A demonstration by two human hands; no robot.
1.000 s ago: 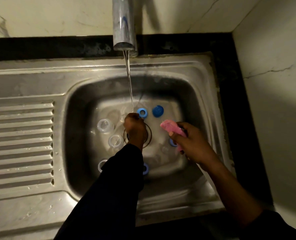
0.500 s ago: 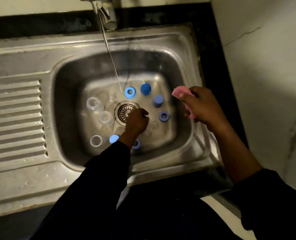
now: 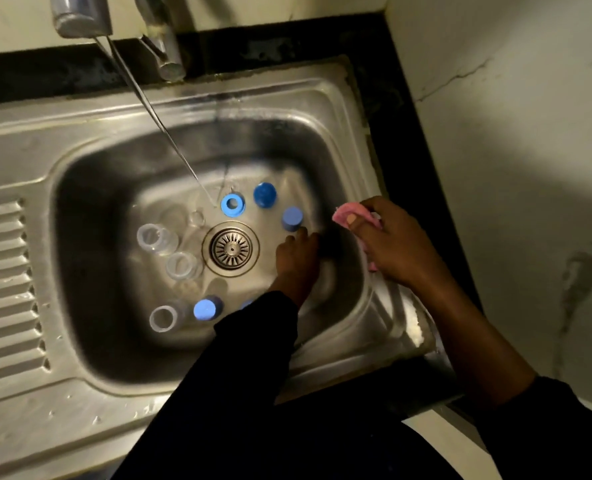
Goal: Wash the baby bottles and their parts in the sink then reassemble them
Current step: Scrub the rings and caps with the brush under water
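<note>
Stainless steel sink [image 3: 322,98] set in a dim marble corner. Left hand [image 3: 296,259] is lowered to basin floor, fingers curled; grasp can't be told. Pink sponge [image 3: 348,216] is pinched in right hand [image 3: 396,245] at rim. Blue ring [image 3: 232,204], blue caps [image 3: 264,194] & clear cylindrical bottles [image 3: 157,239] are scattered round the ribbed drain [image 3: 231,248]; thin tap stream [image 3: 156,116] is seen.
</note>
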